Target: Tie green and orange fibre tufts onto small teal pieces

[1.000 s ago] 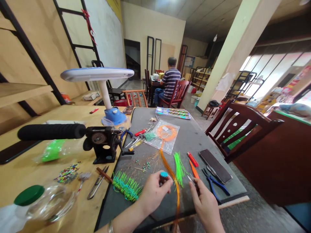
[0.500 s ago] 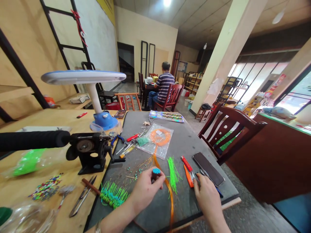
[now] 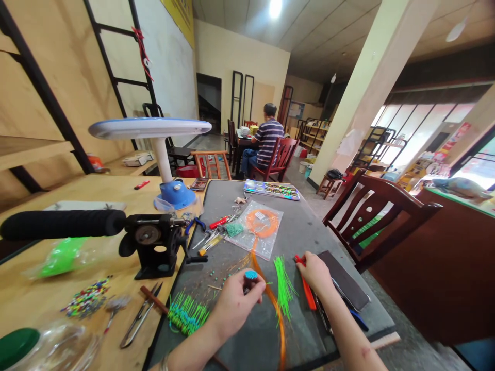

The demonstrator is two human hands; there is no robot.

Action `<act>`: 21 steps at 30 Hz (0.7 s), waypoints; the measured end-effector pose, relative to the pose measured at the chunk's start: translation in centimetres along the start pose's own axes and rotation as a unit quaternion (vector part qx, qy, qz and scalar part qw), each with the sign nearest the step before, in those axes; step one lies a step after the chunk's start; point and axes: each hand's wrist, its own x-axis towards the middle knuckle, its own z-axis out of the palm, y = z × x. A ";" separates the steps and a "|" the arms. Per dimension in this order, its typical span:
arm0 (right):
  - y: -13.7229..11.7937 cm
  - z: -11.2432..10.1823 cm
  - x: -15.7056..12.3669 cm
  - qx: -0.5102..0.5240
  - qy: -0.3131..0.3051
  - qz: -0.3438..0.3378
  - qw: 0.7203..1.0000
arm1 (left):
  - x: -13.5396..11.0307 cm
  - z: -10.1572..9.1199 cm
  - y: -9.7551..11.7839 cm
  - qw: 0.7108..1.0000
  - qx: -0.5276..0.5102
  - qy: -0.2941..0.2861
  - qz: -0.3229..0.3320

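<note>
Lighter (image 3: 298,259) and right hand (image 3: 316,269) now meet toward the right edge of the grey-topped table (image 3: 305,226). A second ago that hand held a slim tool beside the green bundle (image 3: 284,288); no tool shows in its fingers now, and it reaches forward past the orange handle (image 3: 308,294). Its fingers bend over the lighter, one red end showing; whether they grip it, I cannot tell. Left hand (image 3: 236,303), nearer the table's near edge, keeps pinching the blue-tipped piece (image 3: 251,275), blue end up, with a thin green strand (image 3: 269,283) close by its fingertips. Work seems to pass from one tool to another while the piece stays held.
</note>
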 end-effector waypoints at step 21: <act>-9.7 1.8 -10.2 0.609 -0.112 0.209 0.757 | -0.6 -0.2 0.3 0.985 0.127 -0.011 0.119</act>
